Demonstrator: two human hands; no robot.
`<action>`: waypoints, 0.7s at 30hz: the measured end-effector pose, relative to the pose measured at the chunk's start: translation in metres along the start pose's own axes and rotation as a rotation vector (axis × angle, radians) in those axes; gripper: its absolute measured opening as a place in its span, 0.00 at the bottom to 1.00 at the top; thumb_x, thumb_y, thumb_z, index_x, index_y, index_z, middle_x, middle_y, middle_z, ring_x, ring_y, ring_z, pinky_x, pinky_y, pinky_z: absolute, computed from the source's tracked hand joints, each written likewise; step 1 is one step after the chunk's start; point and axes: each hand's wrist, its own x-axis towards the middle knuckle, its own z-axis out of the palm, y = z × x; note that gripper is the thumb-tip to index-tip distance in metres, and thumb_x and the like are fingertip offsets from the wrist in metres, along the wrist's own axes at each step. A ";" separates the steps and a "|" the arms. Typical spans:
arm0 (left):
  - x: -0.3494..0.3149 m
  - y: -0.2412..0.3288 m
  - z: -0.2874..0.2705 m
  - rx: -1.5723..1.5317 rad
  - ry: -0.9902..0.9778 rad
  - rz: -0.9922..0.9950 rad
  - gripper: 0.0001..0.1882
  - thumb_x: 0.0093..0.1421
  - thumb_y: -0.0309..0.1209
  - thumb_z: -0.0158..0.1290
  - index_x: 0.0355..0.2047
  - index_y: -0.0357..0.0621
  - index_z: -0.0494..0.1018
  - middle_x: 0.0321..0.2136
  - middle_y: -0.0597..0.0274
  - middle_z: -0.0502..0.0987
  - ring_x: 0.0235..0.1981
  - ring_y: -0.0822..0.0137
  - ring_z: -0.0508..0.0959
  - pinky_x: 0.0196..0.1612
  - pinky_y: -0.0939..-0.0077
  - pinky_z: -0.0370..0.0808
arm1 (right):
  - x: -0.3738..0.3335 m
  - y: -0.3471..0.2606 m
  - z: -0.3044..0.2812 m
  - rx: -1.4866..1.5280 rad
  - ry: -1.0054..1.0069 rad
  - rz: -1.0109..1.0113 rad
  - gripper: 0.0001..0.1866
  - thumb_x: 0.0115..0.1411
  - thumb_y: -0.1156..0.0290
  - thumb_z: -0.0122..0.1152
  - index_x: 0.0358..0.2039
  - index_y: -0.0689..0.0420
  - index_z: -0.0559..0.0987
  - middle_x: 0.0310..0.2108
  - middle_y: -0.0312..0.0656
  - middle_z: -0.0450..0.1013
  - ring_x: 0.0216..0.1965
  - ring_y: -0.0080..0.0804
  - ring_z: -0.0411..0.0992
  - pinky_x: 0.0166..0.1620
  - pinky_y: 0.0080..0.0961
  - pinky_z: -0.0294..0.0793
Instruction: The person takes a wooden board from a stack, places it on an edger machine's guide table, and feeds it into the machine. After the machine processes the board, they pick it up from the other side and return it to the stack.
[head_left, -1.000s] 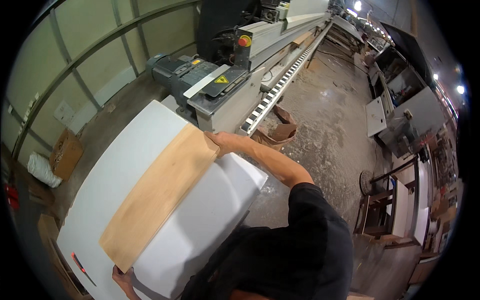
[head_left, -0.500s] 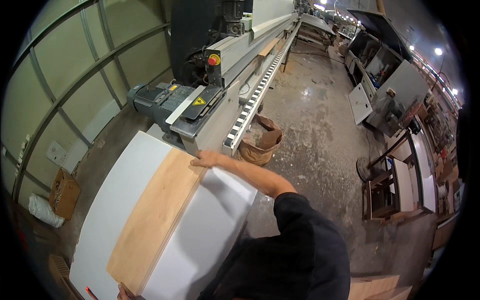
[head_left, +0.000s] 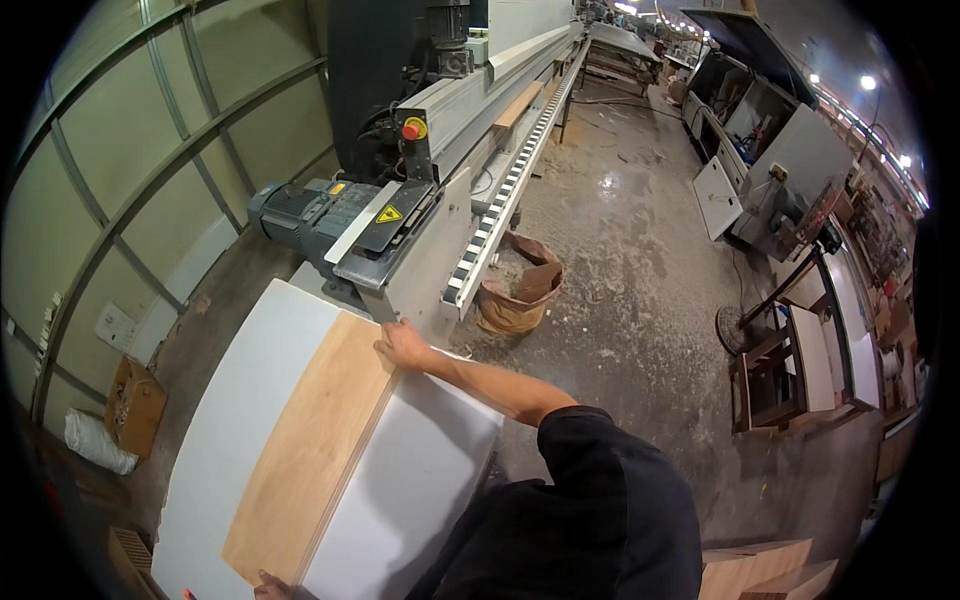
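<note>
A long wood-coloured board (head_left: pixel 310 450), with lines along its side edge like stacked layers, lies flat on a white panel surface (head_left: pixel 420 460). My right hand (head_left: pixel 403 347) grips its far end at the right corner, fingers curled over the edge. At the near end, my left hand (head_left: pixel 270 587) holds the board's edge, partly cut off by the bottom of the view. A small red-tipped object (head_left: pixel 189 594) sits by the lower left edge of the white surface.
Just ahead stands a machine with a grey motor (head_left: pixel 310 215), a red stop button (head_left: pixel 413 128) and a long striped conveyor track (head_left: pixel 500 220). A brown sack (head_left: pixel 520 290) is beside it. A cardboard box (head_left: pixel 135 405) and white bag (head_left: pixel 98 443) lie left.
My right hand's fingers have closed more around the board's far corner. My left hand shows slightly more at the near end. The whole view has shifted a little.
</note>
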 end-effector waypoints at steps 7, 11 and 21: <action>0.007 -0.021 0.013 -0.191 -0.171 -0.040 0.18 0.56 0.41 0.58 0.27 0.35 0.71 0.18 0.61 0.74 0.18 0.70 0.72 0.22 0.72 0.69 | 0.000 0.030 0.003 -0.165 -0.014 -0.123 0.22 0.55 0.55 0.54 0.32 0.66 0.75 0.37 0.60 0.72 0.38 0.57 0.69 0.46 0.45 0.67; -0.020 0.038 0.009 -0.342 -0.330 0.006 0.30 0.53 0.38 0.60 0.51 0.31 0.65 0.40 0.47 0.75 0.39 0.58 0.75 0.41 0.65 0.73 | -0.025 -0.006 -0.054 -0.251 -0.090 0.086 0.27 0.58 0.54 0.51 0.48 0.66 0.69 0.47 0.59 0.67 0.50 0.54 0.63 0.53 0.46 0.62; -0.079 0.151 0.048 0.262 -0.037 0.706 0.30 0.62 0.40 0.48 0.58 0.31 0.59 0.58 0.32 0.56 0.60 0.36 0.54 0.61 0.47 0.52 | -0.059 -0.086 -0.040 -0.275 -0.177 -0.657 0.30 0.61 0.56 0.48 0.57 0.66 0.63 0.58 0.55 0.59 0.62 0.51 0.53 0.62 0.44 0.50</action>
